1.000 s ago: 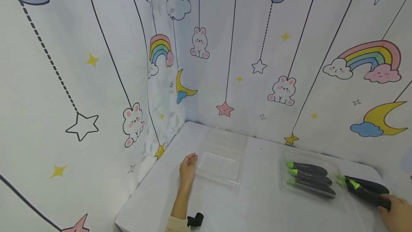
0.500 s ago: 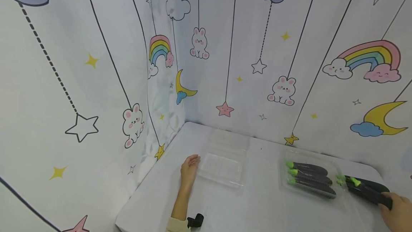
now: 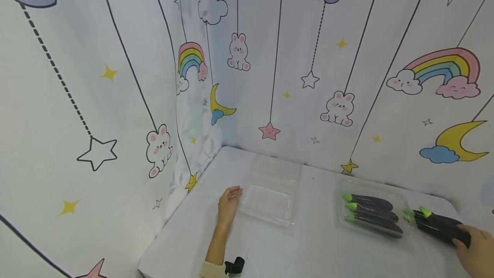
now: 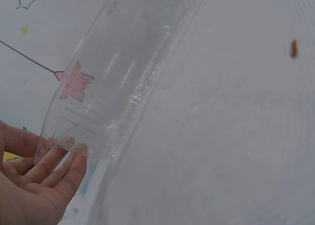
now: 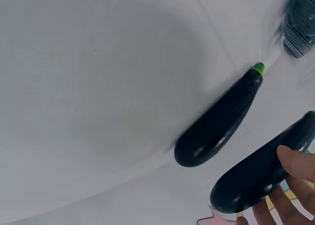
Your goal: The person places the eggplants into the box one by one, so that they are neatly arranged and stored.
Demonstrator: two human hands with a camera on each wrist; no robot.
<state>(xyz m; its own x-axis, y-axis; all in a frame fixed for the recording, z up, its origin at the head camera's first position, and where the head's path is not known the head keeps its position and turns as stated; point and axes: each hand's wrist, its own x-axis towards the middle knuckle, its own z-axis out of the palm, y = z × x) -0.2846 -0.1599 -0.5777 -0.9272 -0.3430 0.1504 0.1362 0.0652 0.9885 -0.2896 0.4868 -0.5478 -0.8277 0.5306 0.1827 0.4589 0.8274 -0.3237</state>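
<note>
My left hand [image 3: 228, 205] pinches the left edge of a clear plastic box [image 3: 266, 218], whose lid lies open toward the wall. In the left wrist view, the fingers [image 4: 74, 178] overlap the box's near end [image 4: 91, 131]. At the right, my right hand [image 3: 476, 248] grips a dark eggplant [image 5: 256, 173] with a green stem end, thumb on one side and fingers on the other. Another eggplant [image 5: 219, 121] lies on the table beside it. Three eggplants [image 3: 372, 213] lie side by side in a second clear plastic box [image 3: 349, 183].
A white-covered table [image 3: 308, 243] meets a printed fabric wall [image 3: 289, 55] at the back and left. The black camera mount [image 3: 234, 265] sits by the left wrist. Part of the dark contents of a clear box [image 5: 298, 25] shows in the right wrist view.
My left hand and the clear box have shifted slightly right. The eggplant in my right hand has shifted, its green stem end now farther back over the other eggplant.
</note>
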